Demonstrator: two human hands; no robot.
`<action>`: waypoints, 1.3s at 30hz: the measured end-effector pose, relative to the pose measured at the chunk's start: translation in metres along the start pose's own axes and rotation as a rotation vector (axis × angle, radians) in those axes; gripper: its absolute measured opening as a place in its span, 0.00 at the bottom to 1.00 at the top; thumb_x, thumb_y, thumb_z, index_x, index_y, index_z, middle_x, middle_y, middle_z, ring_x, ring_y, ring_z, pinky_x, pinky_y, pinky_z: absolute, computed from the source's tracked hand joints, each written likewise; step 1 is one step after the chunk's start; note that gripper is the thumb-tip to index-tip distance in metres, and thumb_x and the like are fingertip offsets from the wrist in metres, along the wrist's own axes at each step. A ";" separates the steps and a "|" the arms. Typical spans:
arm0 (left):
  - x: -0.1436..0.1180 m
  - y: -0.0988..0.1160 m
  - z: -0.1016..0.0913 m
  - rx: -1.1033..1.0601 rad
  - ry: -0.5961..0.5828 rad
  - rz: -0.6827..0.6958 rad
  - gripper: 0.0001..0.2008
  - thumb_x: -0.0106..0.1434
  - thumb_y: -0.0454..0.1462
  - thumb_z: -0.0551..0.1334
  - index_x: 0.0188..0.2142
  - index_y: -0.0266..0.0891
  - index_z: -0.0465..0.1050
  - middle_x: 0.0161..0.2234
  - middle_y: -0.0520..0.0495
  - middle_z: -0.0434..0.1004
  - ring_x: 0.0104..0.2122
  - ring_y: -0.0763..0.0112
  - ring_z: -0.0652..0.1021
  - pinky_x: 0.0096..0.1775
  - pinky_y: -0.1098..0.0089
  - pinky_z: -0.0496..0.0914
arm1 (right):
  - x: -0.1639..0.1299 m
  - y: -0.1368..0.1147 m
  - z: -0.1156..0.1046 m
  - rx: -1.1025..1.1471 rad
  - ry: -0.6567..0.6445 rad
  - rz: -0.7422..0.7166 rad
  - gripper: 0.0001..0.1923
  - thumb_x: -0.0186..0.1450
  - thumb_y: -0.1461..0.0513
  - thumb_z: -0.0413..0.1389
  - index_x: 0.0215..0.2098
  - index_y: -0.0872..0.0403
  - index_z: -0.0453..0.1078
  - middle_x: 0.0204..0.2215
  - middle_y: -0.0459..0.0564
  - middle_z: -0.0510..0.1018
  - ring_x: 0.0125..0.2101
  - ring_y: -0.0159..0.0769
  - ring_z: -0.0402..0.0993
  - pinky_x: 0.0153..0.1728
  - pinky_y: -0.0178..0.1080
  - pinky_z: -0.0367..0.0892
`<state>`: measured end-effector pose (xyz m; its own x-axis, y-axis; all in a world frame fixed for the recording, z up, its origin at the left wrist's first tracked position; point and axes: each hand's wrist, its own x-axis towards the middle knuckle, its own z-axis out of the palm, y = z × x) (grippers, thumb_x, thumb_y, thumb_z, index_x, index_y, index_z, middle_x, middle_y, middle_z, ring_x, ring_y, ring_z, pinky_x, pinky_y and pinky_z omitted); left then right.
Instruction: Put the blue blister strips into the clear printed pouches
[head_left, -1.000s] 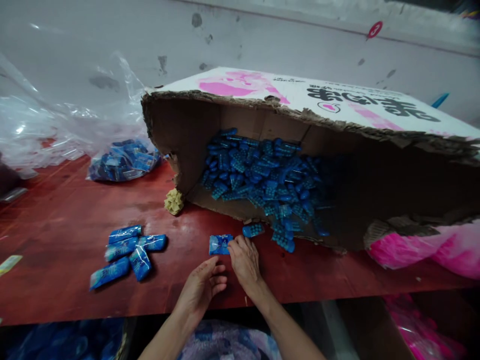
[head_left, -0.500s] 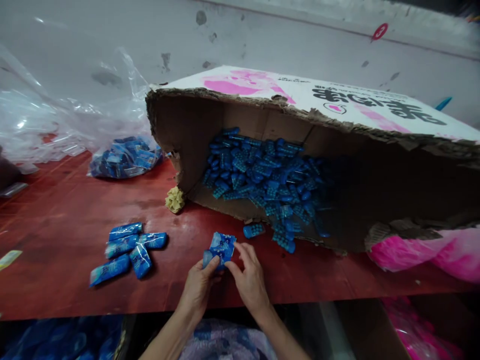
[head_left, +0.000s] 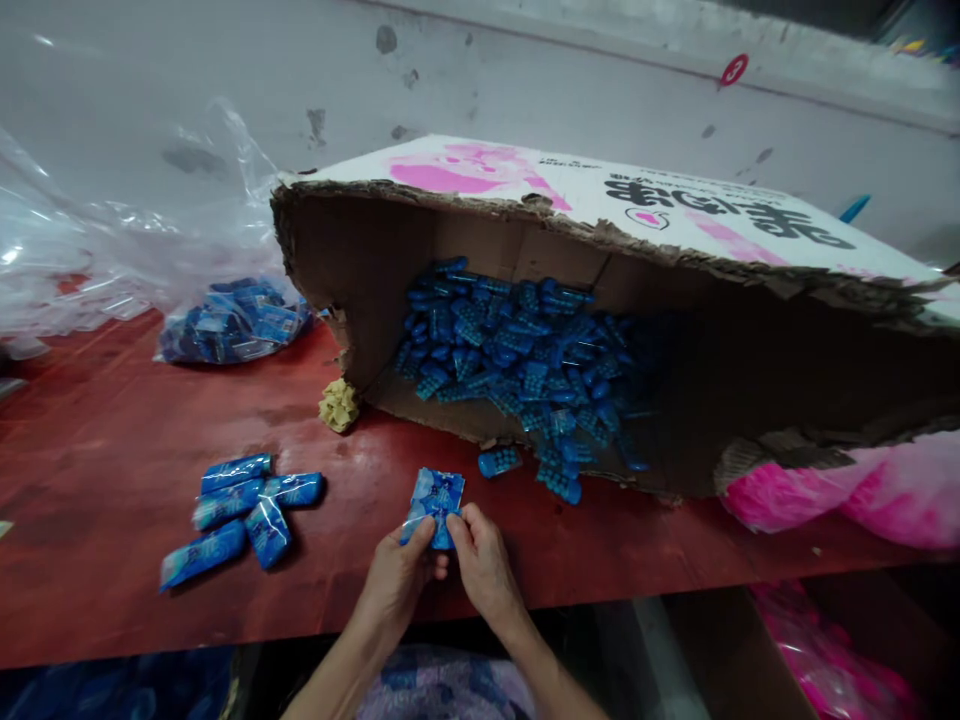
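Observation:
Both my hands pinch a small blue printed packet [head_left: 436, 494] above the front of the red table. My left hand [head_left: 399, 572] grips its lower left, thumb on top. On its lower right, my right hand [head_left: 484, 562] has thumb and fingers closed on the edge. Just beyond lies one blue capsule-shaped piece with a dotted clear part [head_left: 499, 461], by the cardboard box's mouth. Inside the box is a heap of similar blue pieces [head_left: 517, 340]. Several filled blue packets [head_left: 229, 503] lie in a loose group left of my hands.
The torn cardboard box [head_left: 480, 205] lies on its side on the red table [head_left: 337, 620]. A crumpled yellow lump [head_left: 339, 405] sits at its left corner. A clear bag of blue packets [head_left: 232, 320] stands behind, left. Pink plastic [head_left: 795, 490] bulges at the right.
My right hand has moved down the packet's right side, and its fingers have closed on the lower edge. My left hand keeps its grip. The whole view has shifted slightly.

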<state>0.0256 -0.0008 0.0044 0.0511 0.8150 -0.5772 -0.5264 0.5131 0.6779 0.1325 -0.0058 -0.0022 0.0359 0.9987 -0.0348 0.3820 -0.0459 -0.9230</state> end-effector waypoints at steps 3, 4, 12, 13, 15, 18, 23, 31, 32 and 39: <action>-0.001 0.007 -0.008 0.020 -0.032 -0.078 0.11 0.43 0.38 0.69 0.23 0.32 0.72 0.18 0.50 0.73 0.14 0.78 0.69 0.17 0.76 0.63 | 0.009 -0.003 -0.020 -0.214 -0.061 -0.117 0.13 0.65 0.60 0.46 0.24 0.53 0.65 0.21 0.43 0.69 0.24 0.30 0.65 0.26 0.31 0.59; -0.001 0.008 -0.011 0.018 -0.018 -0.087 0.11 0.43 0.37 0.69 0.22 0.32 0.72 0.17 0.50 0.73 0.14 0.78 0.69 0.17 0.77 0.62 | 0.015 -0.003 -0.028 -0.330 -0.065 -0.167 0.10 0.64 0.62 0.47 0.29 0.53 0.68 0.26 0.45 0.72 0.28 0.32 0.68 0.29 0.32 0.61; -0.009 0.006 -0.014 -0.019 0.012 -0.230 0.09 0.53 0.38 0.63 0.22 0.35 0.67 0.14 0.50 0.72 0.12 0.78 0.68 0.14 0.78 0.60 | 0.063 0.007 -0.056 -1.084 -0.122 -0.176 0.24 0.61 0.72 0.46 0.55 0.51 0.57 0.47 0.59 0.68 0.38 0.44 0.70 0.35 0.41 0.64; -0.011 0.006 -0.013 -0.028 0.010 -0.247 0.09 0.54 0.38 0.62 0.22 0.35 0.67 0.14 0.50 0.71 0.12 0.78 0.68 0.14 0.79 0.61 | 0.065 0.006 -0.054 -1.079 -0.136 -0.183 0.23 0.61 0.72 0.46 0.54 0.51 0.58 0.45 0.59 0.69 0.35 0.42 0.71 0.33 0.40 0.64; -0.013 0.008 -0.011 -0.048 0.020 -0.277 0.09 0.56 0.38 0.60 0.23 0.35 0.66 0.14 0.50 0.71 0.12 0.78 0.68 0.14 0.79 0.61 | 0.066 0.003 -0.050 -1.061 -0.158 -0.197 0.20 0.61 0.72 0.44 0.50 0.53 0.62 0.44 0.59 0.70 0.32 0.41 0.72 0.31 0.39 0.64; -0.015 0.009 -0.009 -0.061 0.051 -0.325 0.09 0.58 0.37 0.59 0.24 0.35 0.66 0.13 0.50 0.71 0.12 0.78 0.69 0.14 0.79 0.62 | 0.069 -0.003 -0.045 -1.019 -0.198 -0.220 0.16 0.61 0.73 0.43 0.41 0.57 0.67 0.43 0.61 0.70 0.33 0.42 0.73 0.32 0.40 0.64; -0.011 0.006 -0.011 -0.077 0.102 -0.361 0.08 0.58 0.36 0.58 0.26 0.33 0.67 0.15 0.47 0.73 0.14 0.75 0.72 0.17 0.76 0.67 | 0.077 -0.010 -0.050 -0.875 -0.281 -0.262 0.16 0.59 0.70 0.48 0.45 0.57 0.64 0.42 0.61 0.72 0.34 0.44 0.74 0.35 0.42 0.65; -0.011 0.008 -0.011 -0.139 0.108 -0.396 0.09 0.59 0.36 0.58 0.26 0.31 0.69 0.16 0.46 0.74 0.15 0.75 0.73 0.17 0.77 0.68 | 0.029 -0.002 -0.064 0.488 -0.322 0.059 0.19 0.61 0.60 0.49 0.51 0.48 0.54 0.37 0.48 0.71 0.20 0.28 0.69 0.18 0.33 0.69; -0.012 0.008 -0.010 -0.138 0.106 -0.397 0.09 0.59 0.37 0.58 0.26 0.31 0.69 0.16 0.46 0.74 0.15 0.75 0.73 0.17 0.77 0.68 | 0.020 0.000 -0.062 0.638 -0.317 0.095 0.19 0.60 0.59 0.51 0.49 0.48 0.55 0.37 0.47 0.71 0.20 0.27 0.69 0.17 0.32 0.69; -0.014 0.006 -0.010 -0.114 0.068 -0.351 0.09 0.58 0.36 0.58 0.25 0.30 0.69 0.17 0.46 0.74 0.16 0.74 0.73 0.18 0.76 0.67 | 0.000 0.000 -0.048 0.864 -0.251 0.097 0.19 0.59 0.62 0.56 0.47 0.47 0.58 0.43 0.48 0.70 0.25 0.26 0.72 0.24 0.34 0.72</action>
<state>0.0135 -0.0113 0.0122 0.1907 0.5729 -0.7972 -0.5781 0.7218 0.3804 0.1767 -0.0064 0.0159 -0.2090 0.9710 -0.1163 -0.4421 -0.1999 -0.8744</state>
